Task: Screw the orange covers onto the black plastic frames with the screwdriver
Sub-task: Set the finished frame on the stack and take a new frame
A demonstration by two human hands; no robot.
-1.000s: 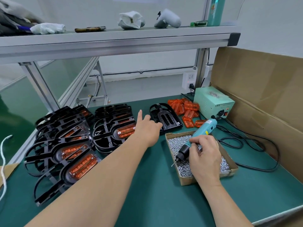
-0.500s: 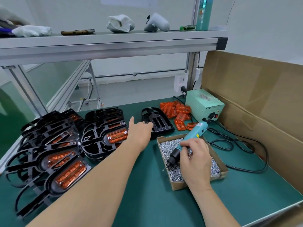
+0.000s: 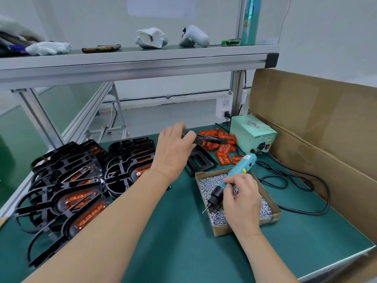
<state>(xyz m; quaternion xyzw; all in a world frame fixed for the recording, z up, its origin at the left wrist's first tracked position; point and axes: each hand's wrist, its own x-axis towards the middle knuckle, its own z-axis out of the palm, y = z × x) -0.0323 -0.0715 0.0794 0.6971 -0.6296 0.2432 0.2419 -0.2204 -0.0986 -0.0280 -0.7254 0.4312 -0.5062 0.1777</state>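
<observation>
1. fingers [image 3: 188,137] of the left hand [image 3: 173,149] pinch one end of a black frame [image 3: 212,139], which is raised off the table [image 3: 183,242] and blurred, in front of the pile of orange covers [image 3: 223,155].
2. second black frame [image 3: 201,161] lies flat on the table just below the held one, between the left hand and the covers.
3. right hand [image 3: 241,201] has its fingers curled round the teal screwdriver [image 3: 236,172]. the tool slants, bit down and to the left, cord end up towards the green power box [image 3: 253,135].
4. screwdriver bit hangs at the left rim of the cardboard box [image 3: 221,231], which is full of small silver screws [image 3: 210,184]. whether the bit touches them cannot be told.
5. stacked frames [image 3: 71,180], black with orange covers set in them, crowd the left side of the table.
6. black cable [image 3: 328,195] loops on the table between the cardboard box and the cardboard sheet [image 3: 316,119] standing at the right.
</observation>
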